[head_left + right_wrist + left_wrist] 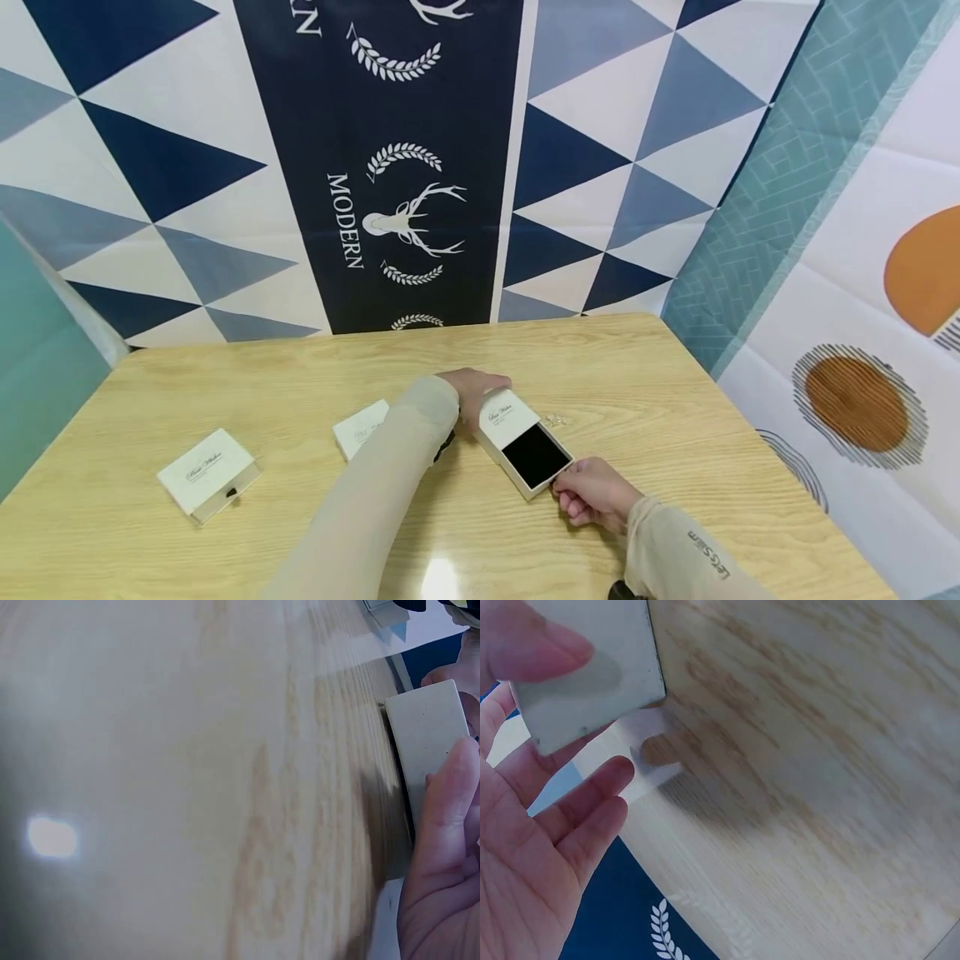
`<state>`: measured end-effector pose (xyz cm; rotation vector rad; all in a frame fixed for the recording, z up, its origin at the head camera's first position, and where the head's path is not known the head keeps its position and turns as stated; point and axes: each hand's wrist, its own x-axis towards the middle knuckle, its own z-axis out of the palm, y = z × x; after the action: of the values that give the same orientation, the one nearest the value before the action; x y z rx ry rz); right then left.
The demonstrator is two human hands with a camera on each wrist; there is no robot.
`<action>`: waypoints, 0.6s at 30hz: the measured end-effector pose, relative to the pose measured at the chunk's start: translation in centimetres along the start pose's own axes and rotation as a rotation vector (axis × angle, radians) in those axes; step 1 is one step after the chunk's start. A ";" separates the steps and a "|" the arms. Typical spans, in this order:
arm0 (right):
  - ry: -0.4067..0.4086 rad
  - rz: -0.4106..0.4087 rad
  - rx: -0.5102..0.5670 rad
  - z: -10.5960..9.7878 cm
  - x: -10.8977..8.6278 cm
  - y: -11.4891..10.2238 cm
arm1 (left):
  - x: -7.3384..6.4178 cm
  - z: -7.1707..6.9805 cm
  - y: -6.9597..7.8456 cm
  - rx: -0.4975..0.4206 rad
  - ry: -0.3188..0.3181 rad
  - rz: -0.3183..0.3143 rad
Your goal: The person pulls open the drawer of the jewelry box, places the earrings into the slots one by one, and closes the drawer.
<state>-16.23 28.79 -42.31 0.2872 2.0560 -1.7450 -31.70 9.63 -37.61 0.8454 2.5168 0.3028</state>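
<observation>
A white gift box (510, 419) with printed lettering has its drawer (536, 455) slid partway out, showing a black lining. At the far end, my left hand (474, 392) grips the outer sleeve. In the left wrist view its thumb (555, 652) lies on the white box end (592, 705), with fingers below. My right hand (596, 493) pinches the drawer's near end, and its fingertips hide the pull there. Beside the box in the right wrist view, the right thumb (450, 799) runs along the white side (427, 727). A small, pale, chain-like trinket (555, 420) lies just right of the box.
Another white box (208, 473) with a small dark pull sits shut on the left of the wooden table (300, 375). A third white box (358, 427) is partly covered by the left forearm. A patterned cloth (420, 208) hangs behind the table's back edge.
</observation>
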 end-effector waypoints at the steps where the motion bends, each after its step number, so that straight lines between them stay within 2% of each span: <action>1: 0.001 -0.002 0.003 0.0 0.0 0.1 | 0.0 -0.1 0.0 0.003 0.001 0.012; 7: 0.012 -0.009 0.003 0.3 -0.2 0.1 | -0.2 -0.3 0.0 0.045 -0.007 0.092; 11: 0.004 -0.004 -0.001 0.5 -0.2 0.2 | -0.6 -0.4 0.1 0.084 -0.019 0.102; 13: 0.002 -0.006 -0.005 0.5 -0.2 0.3 | -0.8 -0.4 0.2 0.091 -0.018 0.086; 18: -0.005 -0.017 -0.006 0.6 0.0 0.1 | -1.0 -0.5 0.1 0.075 -0.012 -0.039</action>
<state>-16.05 28.28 -42.48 0.2638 2.0655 -1.7472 -31.17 9.09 -36.81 0.8227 2.5438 0.1914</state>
